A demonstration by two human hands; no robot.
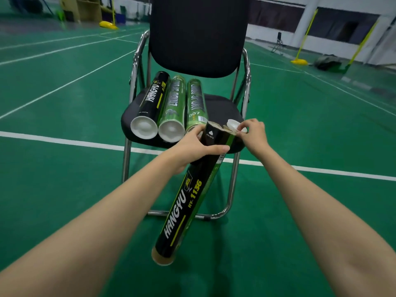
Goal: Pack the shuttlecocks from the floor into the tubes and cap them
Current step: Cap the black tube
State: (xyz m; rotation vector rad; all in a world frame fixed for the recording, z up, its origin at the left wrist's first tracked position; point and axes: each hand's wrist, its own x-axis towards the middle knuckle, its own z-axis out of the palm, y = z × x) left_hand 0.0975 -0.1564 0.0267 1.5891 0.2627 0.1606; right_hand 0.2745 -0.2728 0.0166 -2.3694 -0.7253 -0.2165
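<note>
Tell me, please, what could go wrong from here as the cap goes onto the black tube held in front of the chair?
1. The right hand pinches the white cap only at its edge beside the torn-looking rim of the held tube; it may seat crooked or slip away.
2. The left hand grips near the top, so the long tube could swing.
3. The three tubes lie loose on the chair seat; a bump might roll them off.

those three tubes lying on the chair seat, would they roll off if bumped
Probably yes. The black Hangyu tube and two green tubes are round cylinders lying on their sides, so a sideways nudge should roll them. The padded chair seat may slow them. They look like cardboard, likely light.
</note>
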